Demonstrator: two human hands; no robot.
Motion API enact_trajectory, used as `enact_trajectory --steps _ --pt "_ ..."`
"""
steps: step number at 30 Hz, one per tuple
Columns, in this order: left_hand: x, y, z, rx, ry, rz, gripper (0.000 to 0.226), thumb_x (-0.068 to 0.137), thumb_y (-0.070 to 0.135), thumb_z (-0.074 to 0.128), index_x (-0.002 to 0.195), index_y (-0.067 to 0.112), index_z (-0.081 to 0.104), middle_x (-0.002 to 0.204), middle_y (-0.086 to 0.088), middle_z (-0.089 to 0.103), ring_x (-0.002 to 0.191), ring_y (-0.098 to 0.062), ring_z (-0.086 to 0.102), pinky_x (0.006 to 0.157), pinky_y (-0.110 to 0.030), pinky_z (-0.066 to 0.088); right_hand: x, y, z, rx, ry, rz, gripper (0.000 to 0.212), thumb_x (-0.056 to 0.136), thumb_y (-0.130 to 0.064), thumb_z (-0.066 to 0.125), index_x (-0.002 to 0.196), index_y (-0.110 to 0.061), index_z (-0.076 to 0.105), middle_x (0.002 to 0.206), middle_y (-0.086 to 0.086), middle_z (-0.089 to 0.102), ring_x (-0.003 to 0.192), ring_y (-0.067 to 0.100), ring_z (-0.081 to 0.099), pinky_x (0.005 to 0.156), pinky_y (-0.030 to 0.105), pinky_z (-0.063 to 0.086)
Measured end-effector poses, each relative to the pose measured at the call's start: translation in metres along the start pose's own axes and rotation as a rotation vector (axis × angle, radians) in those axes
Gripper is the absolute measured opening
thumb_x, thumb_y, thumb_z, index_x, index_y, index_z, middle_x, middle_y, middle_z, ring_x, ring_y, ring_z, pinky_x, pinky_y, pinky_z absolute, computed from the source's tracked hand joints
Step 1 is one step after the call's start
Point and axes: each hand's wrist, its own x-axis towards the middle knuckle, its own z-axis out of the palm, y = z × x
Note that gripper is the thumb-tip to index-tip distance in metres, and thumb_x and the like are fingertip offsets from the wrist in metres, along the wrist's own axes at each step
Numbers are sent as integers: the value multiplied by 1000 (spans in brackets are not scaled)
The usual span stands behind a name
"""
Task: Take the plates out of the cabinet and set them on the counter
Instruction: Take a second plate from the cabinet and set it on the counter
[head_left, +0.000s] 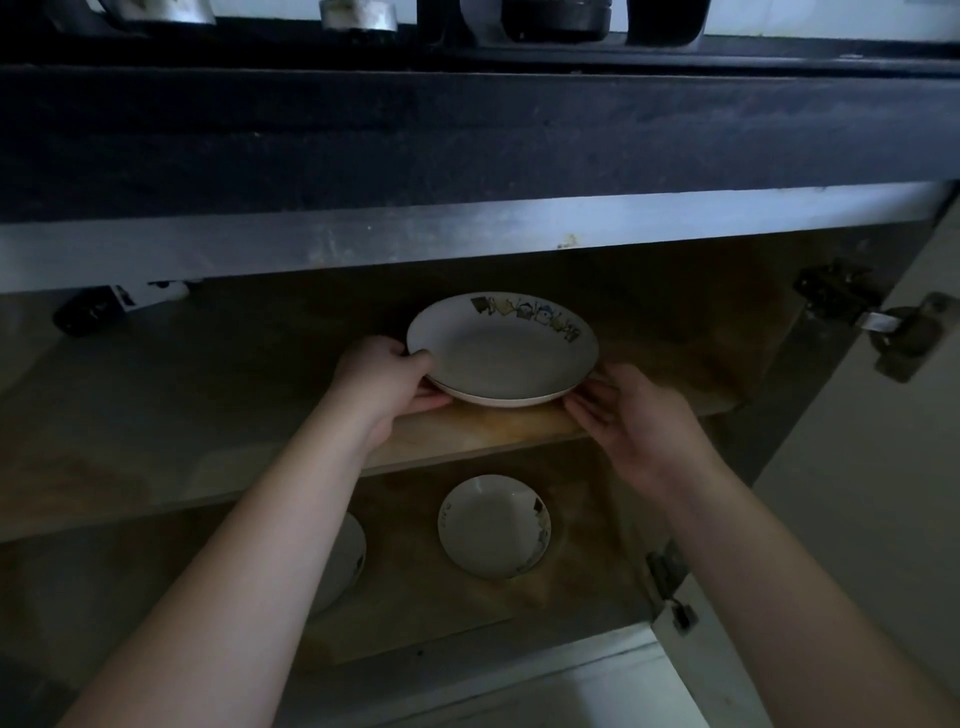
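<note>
Forearms, two, bare, reach from the bottom edge up into an open cabinet (519, 670) under a dark counter (467, 140). Lower shelf (415, 618): one small white plate (493, 525) with a dark printed motif along its right rim, lying flat near the shelf's middle; a second small plate (345, 561), to its left, mostly hidden behind the left forearm. Upper shelf (467, 431), wood-toned: a stack of deep white plates (501, 351) near the front edge, the top one carrying a band of small printed figures along its far rim; no lettering or brand can be read on it. Left hand (382, 376): closed on the stack's left rim, thumb over the top edge, fingers beneath. Right hand (631, 410): fingers loosely extended, tips at the lower right rim of the stack; whether they grip it cannot be told. Cabinet door (883, 467), white, swung open at right, with two metal hinges (878, 322). Counter top, far edge: bases of several dark and metal vessels (556, 21), cut off by the frame. Lighting is dim throughout.
</note>
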Motion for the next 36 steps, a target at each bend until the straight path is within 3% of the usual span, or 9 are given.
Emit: enact_trajectory --steps 5,11,17,23,28,33,36 --pt "-15 0 -15 -36 1 85 52 94 6 58 143 14 42 134 -17 53 93 -25 67 52 -25 60 0 -8 -5 -21 -50 3 16 100 -21 48 107 -15 60 110 8 68 99 22 69 77 33 60" --pt "-25 2 -38 -11 -51 107 51 94 6 58 142 14 44 129 -16 58 95 -27 69 60 -29 60 -5 -12 -10 -27 -134 3 16 99 -22 49 106 -16 62 98 8 75 88 23 74 66 35 60" --pt "-31 -5 -55 3 -134 64 43 94 3 57 136 10 50 120 -17 63 93 -27 70 55 -24 60 -8 -8 -11 -93 -209 20 16 95 -24 54 105 -18 66 88 2 77 83 19 74 60 31 59" --pt "-34 -9 -64 -17 -146 60 35 92 3 58 126 14 55 117 -17 65 90 -26 70 54 -23 58 -9 -7 -11 -137 -216 33 22 96 -18 56 116 -14 63 107 6 72 83 20 75 59 34 59" --pt "-36 -16 -66 -52 -183 24 20 93 5 57 107 19 61 108 -14 69 76 -20 75 54 -24 58 -6 -5 -14 -148 -190 51 14 94 -18 58 105 -21 64 101 3 73 87 22 73 57 35 59" --pt "-40 -21 -69 -127 -181 -33 25 95 4 55 117 14 60 110 -14 70 82 -21 75 57 -29 60 -1 2 -15 -167 -211 56 12 94 -17 57 100 -24 65 84 -2 77 80 19 74 58 35 59" --pt "-43 -23 -73 -208 -141 -81 26 95 2 55 113 20 58 108 -12 69 79 -21 75 54 -30 59 0 4 -11 -233 -202 37 16 97 -18 54 106 -25 65 87 -7 77 83 16 74 61 34 60"
